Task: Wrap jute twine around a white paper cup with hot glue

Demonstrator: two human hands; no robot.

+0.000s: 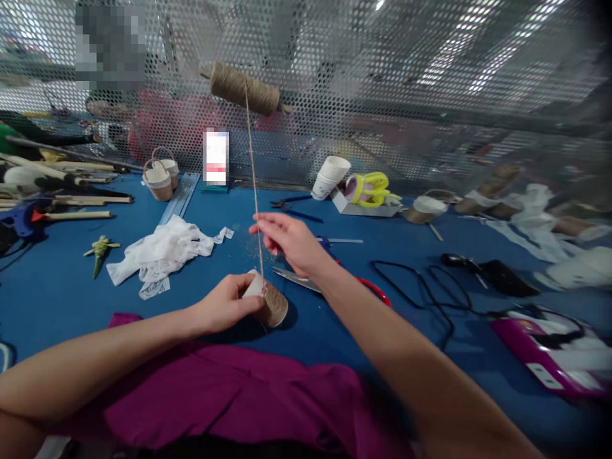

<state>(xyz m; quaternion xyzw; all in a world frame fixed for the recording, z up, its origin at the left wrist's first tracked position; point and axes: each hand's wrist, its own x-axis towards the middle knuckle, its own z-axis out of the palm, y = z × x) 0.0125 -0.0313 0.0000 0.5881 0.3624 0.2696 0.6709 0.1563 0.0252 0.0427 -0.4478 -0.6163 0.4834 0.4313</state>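
My left hand (227, 303) is closed around a paper cup (274, 307) that lies tilted on its side just above the blue table. Brown twine covers the cup's right part, while the white part by my fingers is bare. From the cup a taut strand of twine (252, 156) climbs to a large twine spool (243, 88) on a rod by the mesh. Partway up this strand my right hand (287, 242) has its fingers pinched on it. Under my right forearm lie scissors (299, 279) with red handles, partly hidden.
White lace (167, 252) lies left of my hands, near a small green plant-like figure (101, 252). Twine-covered baskets (159, 182), a phone (215, 158), pliers (299, 207), stacked cups (331, 175) and a box with yellow ribbon (368, 207) line the back. A black cable (421, 280) runs along the right.
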